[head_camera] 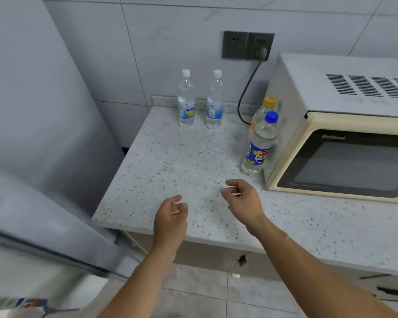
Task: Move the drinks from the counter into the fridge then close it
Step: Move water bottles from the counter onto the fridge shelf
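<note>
Four drink bottles stood upright, caps up: two water bottles at upper centre, a Pepsi bottle and an orange-capped bottle beside the microwave. My left hand and right hand hovered loosely curled, holding nothing, over the counter.

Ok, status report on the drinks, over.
Left hand and right hand empty, loosely curled over counter. Four bottles standing there. Nothing in the way.
</note>
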Demonstrator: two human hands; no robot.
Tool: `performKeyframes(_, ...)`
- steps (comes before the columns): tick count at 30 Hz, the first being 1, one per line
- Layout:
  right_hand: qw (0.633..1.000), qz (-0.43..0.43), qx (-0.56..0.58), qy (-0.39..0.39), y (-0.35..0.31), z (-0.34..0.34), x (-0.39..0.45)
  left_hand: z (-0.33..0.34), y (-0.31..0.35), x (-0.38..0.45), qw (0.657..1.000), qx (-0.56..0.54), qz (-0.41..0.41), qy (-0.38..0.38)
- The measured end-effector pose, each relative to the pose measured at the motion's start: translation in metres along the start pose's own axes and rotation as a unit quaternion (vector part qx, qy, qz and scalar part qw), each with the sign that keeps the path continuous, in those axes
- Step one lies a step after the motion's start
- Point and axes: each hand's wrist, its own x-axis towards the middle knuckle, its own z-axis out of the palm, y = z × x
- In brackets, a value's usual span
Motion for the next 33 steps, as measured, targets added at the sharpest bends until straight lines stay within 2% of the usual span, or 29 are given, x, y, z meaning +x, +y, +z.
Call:
performKeyframes(9,0.998,0.020,0.049,0.028,-0.074,0.024,0.116,0.021,0.046,0.066,0.990,-0.092,-0.016,0.107)
performKeyframes(13,0.995,0.027,0.060,0.078,-0.103,0.038,0.173,0.040,0.063,0.102,0.979,-0.134,-0.050,0.143)
performKeyframes(18,0.979,-0.027,0.105,0.174,-0.132,0.049,0.234,0.072,0.102,0.172,0.963,-0.156,-0.066,0.209)
performKeyframes(21,0.970,-0.060,0.119,0.205,-0.152,0.050,0.268,0.091,0.130,0.220,0.961,-0.146,-0.049,0.228)
performKeyframes(24,0.966,-0.083,0.111,0.220,-0.175,0.050,0.297,0.097,0.165,0.266,0.969,-0.089,-0.004,0.232)
performKeyframes(28,0.971,-0.093,0.097,0.200,-0.193,0.054,0.323,0.091,0.207,0.320,0.968,0.086,0.103,0.212)
performKeyframes(33,0.973,-0.109,0.067,0.190,-0.196,0.057,0.337,0.090,0.237,0.360,0.896,0.345,0.242,0.139)
